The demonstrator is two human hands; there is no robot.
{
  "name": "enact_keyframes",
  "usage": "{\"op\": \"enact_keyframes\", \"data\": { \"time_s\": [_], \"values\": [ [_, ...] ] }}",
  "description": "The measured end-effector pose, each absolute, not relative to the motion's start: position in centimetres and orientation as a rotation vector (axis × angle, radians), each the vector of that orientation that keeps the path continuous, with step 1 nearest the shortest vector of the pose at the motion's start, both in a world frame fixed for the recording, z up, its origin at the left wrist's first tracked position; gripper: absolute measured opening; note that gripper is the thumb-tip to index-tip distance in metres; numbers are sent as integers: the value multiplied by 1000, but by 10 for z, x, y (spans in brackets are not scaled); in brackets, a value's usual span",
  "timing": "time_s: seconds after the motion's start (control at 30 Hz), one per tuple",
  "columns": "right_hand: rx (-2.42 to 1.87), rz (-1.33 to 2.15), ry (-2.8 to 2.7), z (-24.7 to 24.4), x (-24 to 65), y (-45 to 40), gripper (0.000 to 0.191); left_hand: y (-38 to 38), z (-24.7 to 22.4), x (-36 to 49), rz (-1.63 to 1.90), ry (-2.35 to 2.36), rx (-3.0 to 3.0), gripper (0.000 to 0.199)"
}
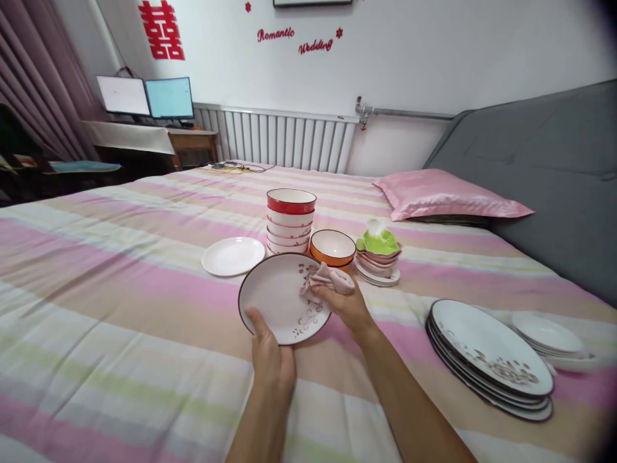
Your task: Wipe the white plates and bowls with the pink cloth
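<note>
Floral plate looks mid-wipe: my left hand grips it, right hand clutches cloth; stacked plates toward bed edge by headboard, wiped or not unclear

The head camera is looking forward and steeply down from the person's own eye height, taking in the striped bed and, beyond it, the radiator and wall. It is viewing the left hand and right hand from close behind, while the grey headboard is rising along the right side.
</note>
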State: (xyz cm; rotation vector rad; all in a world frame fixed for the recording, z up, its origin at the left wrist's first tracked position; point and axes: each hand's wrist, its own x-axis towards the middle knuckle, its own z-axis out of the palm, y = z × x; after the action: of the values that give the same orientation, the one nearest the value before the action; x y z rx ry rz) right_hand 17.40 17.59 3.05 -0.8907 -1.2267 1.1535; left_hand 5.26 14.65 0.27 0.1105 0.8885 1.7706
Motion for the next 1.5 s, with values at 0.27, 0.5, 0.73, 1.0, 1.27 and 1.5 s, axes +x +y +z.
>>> {"op": "enact_keyframes", "data": {
  "time_s": [0.27, 0.5, 0.73, 1.0, 1.27, 1.5],
  "values": [
    [-885, 1223, -1149, 16, 163, 182, 27, 152, -7, 51, 1674, 669, 125, 57],
    [-856, 1255, -1062, 6, 134, 172, 34, 154, -4, 44, 1676, 684, 126, 59],
    [-814, 1287, -859, 22, 180, 182, 38, 134, 9, 62, 1482, 846, 432, 47],
    [-873, 1325, -915, 20, 227, 189, 37, 129, 9, 58, 1245, 1159, 720, 41],
    [-892, 1417, -1043, 20, 244, 183, 35, 125, 14, 46, 943, 1084, 702, 51],
    [-828, 1394, -987, 21, 243, 186, 39, 121, 12, 49, 1008, 949, 639, 63]
  ]
}}
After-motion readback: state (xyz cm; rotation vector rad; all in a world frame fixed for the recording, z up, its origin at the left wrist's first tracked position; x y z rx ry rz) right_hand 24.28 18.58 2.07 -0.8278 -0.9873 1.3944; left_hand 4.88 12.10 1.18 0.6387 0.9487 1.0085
